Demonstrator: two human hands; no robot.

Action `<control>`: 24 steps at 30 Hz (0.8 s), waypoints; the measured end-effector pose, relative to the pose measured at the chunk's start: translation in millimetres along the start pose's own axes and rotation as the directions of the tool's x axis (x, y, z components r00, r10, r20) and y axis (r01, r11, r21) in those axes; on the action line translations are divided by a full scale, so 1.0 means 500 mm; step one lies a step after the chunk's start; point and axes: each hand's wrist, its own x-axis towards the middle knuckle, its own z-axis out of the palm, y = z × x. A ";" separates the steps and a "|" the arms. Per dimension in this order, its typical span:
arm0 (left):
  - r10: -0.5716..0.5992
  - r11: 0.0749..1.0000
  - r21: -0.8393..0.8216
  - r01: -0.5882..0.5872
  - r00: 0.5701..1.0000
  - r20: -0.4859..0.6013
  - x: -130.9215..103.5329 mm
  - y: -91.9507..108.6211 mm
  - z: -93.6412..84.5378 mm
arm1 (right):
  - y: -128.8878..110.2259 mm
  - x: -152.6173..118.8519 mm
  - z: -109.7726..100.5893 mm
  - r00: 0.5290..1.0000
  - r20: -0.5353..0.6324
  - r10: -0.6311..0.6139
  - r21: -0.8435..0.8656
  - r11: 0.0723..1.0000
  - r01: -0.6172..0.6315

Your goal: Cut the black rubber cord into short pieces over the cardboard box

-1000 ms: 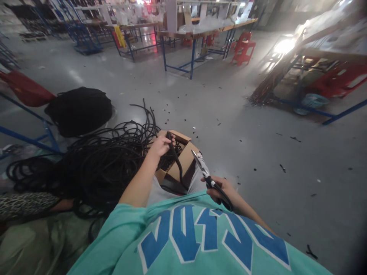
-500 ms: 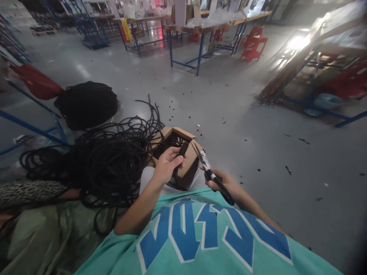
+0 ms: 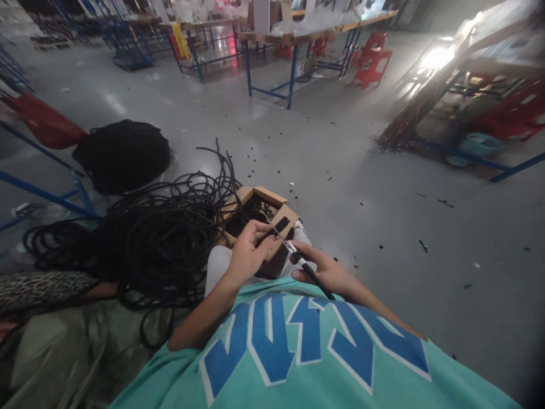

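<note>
Between the fingertips of my left hand [image 3: 251,247] is a short black strip with a toothed-looking edge [image 3: 281,223]. My right hand [image 3: 321,266] is wrapped round the dark handles of metal scissors [image 3: 290,247], whose blades lie against the strip beside my left fingertips. Just beyond my hands an open cardboard box [image 3: 272,195] holds many small black pieces. A large tangle of black cord [image 3: 162,238] lies to the left of the box, with some strands reaching over its edge.
A black bundle [image 3: 123,156] sits on the floor behind the cord. A person's patterned sleeve [image 3: 46,287] shows at far left. Blue-legged tables [image 3: 289,38], red stools [image 3: 372,68] and a blue basket [image 3: 481,145] stand farther off. Small scraps dot the floor.
My right hand has moved left and brought the scissors from beside the box to the black strip. The strip now points more to the right.
</note>
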 end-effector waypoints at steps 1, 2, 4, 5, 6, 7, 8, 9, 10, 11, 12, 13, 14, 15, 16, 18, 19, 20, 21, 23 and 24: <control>-0.003 1.000 0.007 0.003 1.000 0.001 -0.001 0.002 0.001 | -0.002 0.001 0.000 1.000 0.007 0.000 0.023 1.000 0.000; -0.004 1.000 0.009 0.004 1.000 0.004 -0.002 0.004 0.001 | -0.004 0.001 0.000 1.000 0.016 -0.004 0.046 0.999 0.003; -0.009 1.000 0.008 0.009 1.000 0.021 -0.004 0.006 0.000 | -0.005 0.002 -0.001 0.999 0.037 -0.025 0.096 0.995 0.021; -0.010 1.000 0.009 0.010 1.000 0.029 -0.005 0.006 -0.001 | -0.005 0.002 -0.001 0.998 0.050 -0.038 0.121 0.992 0.032; -0.007 1.000 0.015 0.006 0.999 0.035 -0.005 0.007 -0.002 | -0.005 0.002 -0.002 0.997 0.060 -0.052 0.143 0.989 0.043; 0.002 1.000 0.028 -0.003 0.999 0.038 -0.006 0.007 -0.003 | -0.004 0.002 -0.002 0.996 0.066 -0.062 0.161 0.986 0.050; 0.015 0.999 0.047 -0.017 0.999 0.037 -0.007 0.008 -0.003 | -0.004 0.002 -0.002 0.996 0.068 -0.066 0.173 0.984 0.053; 0.029 0.997 0.072 -0.032 0.999 0.035 -0.008 0.008 -0.004 | -0.004 0.002 -0.002 0.996 0.067 -0.065 0.177 0.983 0.052; 0.042 0.994 0.103 -0.045 0.999 0.033 -0.009 0.009 -0.004 | -0.004 0.001 -0.002 0.996 0.063 -0.061 0.177 0.983 0.049; 0.052 0.989 0.137 -0.057 0.998 0.036 -0.011 0.010 -0.004 | -0.005 0.001 -0.001 0.997 0.057 -0.054 0.173 0.984 0.043; 0.059 0.983 0.173 -0.065 0.997 0.039 -0.012 0.010 -0.003 | -0.005 0.001 -0.001 0.998 0.051 -0.043 0.166 0.986 0.034; 0.066 0.975 0.209 -0.073 0.997 0.042 -0.013 0.011 -0.003 | -0.006 0.001 0.000 0.999 0.044 -0.030 0.159 0.987 0.023; 0.072 0.966 0.244 -0.081 0.996 0.045 -0.014 0.012 -0.002 | -0.006 0.001 0.001 0.999 0.034 -0.018 0.157 0.988 0.012; 0.078 0.958 0.274 -0.088 0.996 0.049 -0.015 0.012 -0.002 | -0.006 0.001 0.002 1.000 0.023 -0.009 0.159 0.987 0.005; 0.084 0.950 0.298 -0.095 0.995 0.048 -0.015 0.012 -0.001 | -0.005 0.001 0.003 1.000 0.015 -0.004 0.163 0.987 0.001; 0.093 0.940 0.324 -0.102 0.995 0.042 -0.015 0.011 0.000 | -0.003 0.001 0.005 1.000 0.006 -0.010 0.176 0.984 0.008; 0.097 0.939 0.326 -0.105 0.994 0.041 -0.015 0.009 0.000 | -0.002 0.002 0.006 1.000 0.004 -0.016 0.183 0.983 0.015; 0.100 0.940 0.324 -0.108 0.994 0.042 -0.014 0.007 0.000 | -0.001 0.002 0.007 1.000 -0.001 -0.022 0.193 0.981 0.022; 0.104 0.941 0.319 -0.111 0.994 0.041 -0.013 0.005 -0.001 | 0.000 0.003 0.009 1.000 -0.006 -0.025 0.204 0.979 0.025; 0.111 0.942 0.314 -0.116 0.993 0.035 -0.011 0.001 -0.001 | 0.001 0.004 0.013 1.000 -0.025 -0.019 0.228 0.973 0.024; 0.114 0.943 0.313 -0.115 0.993 0.024 -0.011 -0.002 -0.001 | 0.001 0.004 0.015 0.999 -0.035 -0.011 0.235 0.972 0.019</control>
